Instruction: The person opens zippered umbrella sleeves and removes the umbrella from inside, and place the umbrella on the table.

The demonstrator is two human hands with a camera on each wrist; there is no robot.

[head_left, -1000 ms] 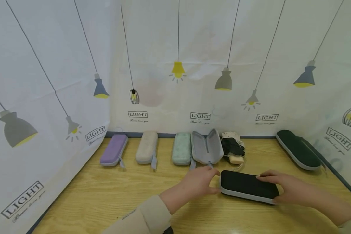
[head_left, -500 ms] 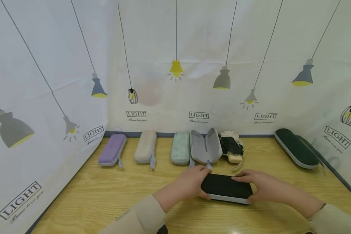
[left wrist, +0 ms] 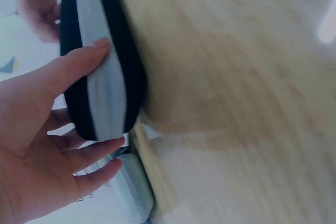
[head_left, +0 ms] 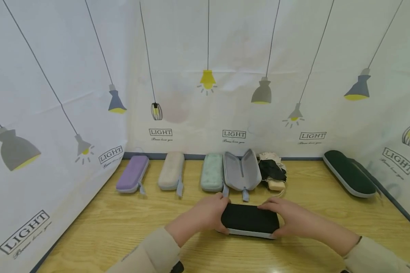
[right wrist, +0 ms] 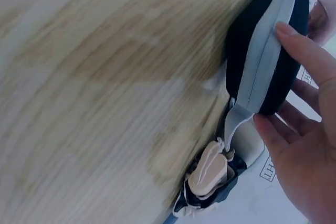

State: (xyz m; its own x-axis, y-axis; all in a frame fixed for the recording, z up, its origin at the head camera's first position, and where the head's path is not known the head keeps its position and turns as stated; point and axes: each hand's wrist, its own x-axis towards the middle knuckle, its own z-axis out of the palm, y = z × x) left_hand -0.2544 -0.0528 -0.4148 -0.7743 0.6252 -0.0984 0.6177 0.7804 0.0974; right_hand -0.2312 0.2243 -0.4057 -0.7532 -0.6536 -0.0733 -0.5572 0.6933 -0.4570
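Observation:
A black zip case (head_left: 249,218) with a light grey zipper band lies in front of me on the wooden table, long side towards me. My left hand (head_left: 210,213) grips its left end, thumb on the near grey band and fingers round the far side. At the other end my right hand (head_left: 290,217) holds it the same way. In the right wrist view a grey pull tab (right wrist: 236,124) hangs from the case's end, near the right fingers. Behind the case stands an open grey case (head_left: 242,170), its two halves spread apart.
Along the back are a purple case (head_left: 133,174), a beige case (head_left: 171,171) and a mint green case (head_left: 212,172). A black and cream cloth bundle (head_left: 272,170) sits right of the open case. A dark green case (head_left: 348,173) lies at the far right, against the printed curtain.
The black case has moved left across the table, to just in front of the open grey case. My left hand, at first just at its left edge, now grips that end; both hands moved left.

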